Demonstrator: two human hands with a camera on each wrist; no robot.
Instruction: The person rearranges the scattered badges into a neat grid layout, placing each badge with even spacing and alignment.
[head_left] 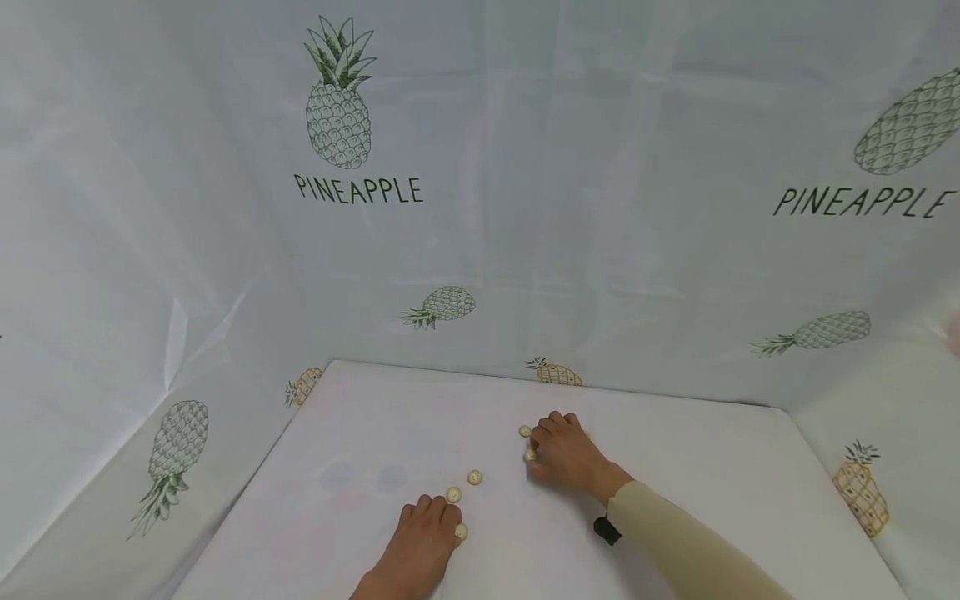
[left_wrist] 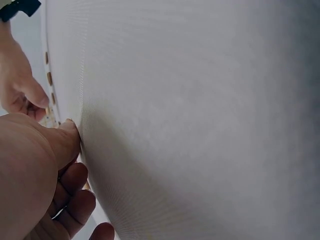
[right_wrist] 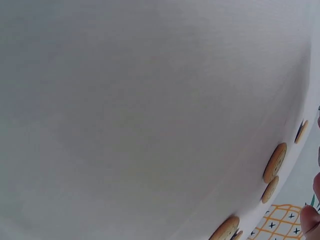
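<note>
My left hand (head_left: pixel 423 537) has its fingers curled at a round, pale wooden button (head_left: pixel 461 531), pinching it near the table's front. Part of that button is hidden by the fingers. In the left wrist view the thumb (left_wrist: pixel 65 137) comes down at the table surface. Farther back and to the right, my right hand (head_left: pixel 566 454) pinches another wooden button (head_left: pixel 530 454) between thumb and index finger. A loose button (head_left: pixel 525 431) lies just beyond those fingers. Two more, a nearer button (head_left: pixel 453 494) and a farther button (head_left: pixel 475 477), lie between the hands.
A white table (head_left: pixel 360 417) carries the buttons. White cloth with pineapple prints (head_left: pixel 339 125) hangs behind it and along both sides. A dark object (head_left: pixel 606 530) sits at the right wrist, by the beige sleeve (head_left: pixel 675 542). Several buttons (right_wrist: pixel 275 162) show edge-on in the right wrist view.
</note>
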